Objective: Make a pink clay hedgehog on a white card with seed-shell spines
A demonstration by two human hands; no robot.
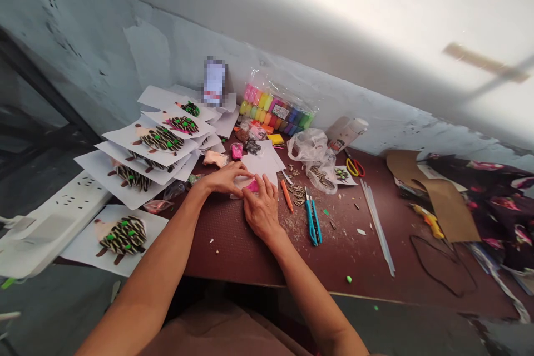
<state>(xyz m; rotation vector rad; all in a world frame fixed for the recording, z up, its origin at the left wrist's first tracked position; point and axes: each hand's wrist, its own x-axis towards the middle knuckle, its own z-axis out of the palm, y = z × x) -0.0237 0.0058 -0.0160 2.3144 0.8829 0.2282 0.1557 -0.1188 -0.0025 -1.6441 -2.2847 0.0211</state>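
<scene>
A piece of pink clay (251, 186) in what looks like thin clear wrapping lies at the front of some white paper (263, 160), between my two hands. My left hand (227, 179) reaches in from the left, its thumb and curved fingers closed on the edge of the wrapping. From the right, my right hand (262, 208) bends over the pink clay, fingertips pressed onto it and partly covering it. Close by are a peach clay lump (216, 159), a small pink packet (237, 150) and an orange pen-like tool (287, 196).
Stacked paper sheets (161, 147) with seed-covered hedgehogs stand left, another hedgehog sheet (123, 236) in front. A phone (215, 82) and coloured clay pack (277, 108) lean at the wall. Right are sunflower seeds (298, 194), a teal cutter (312, 219), scissors (354, 167), glue sticks (377, 228) and a glue gun (431, 222).
</scene>
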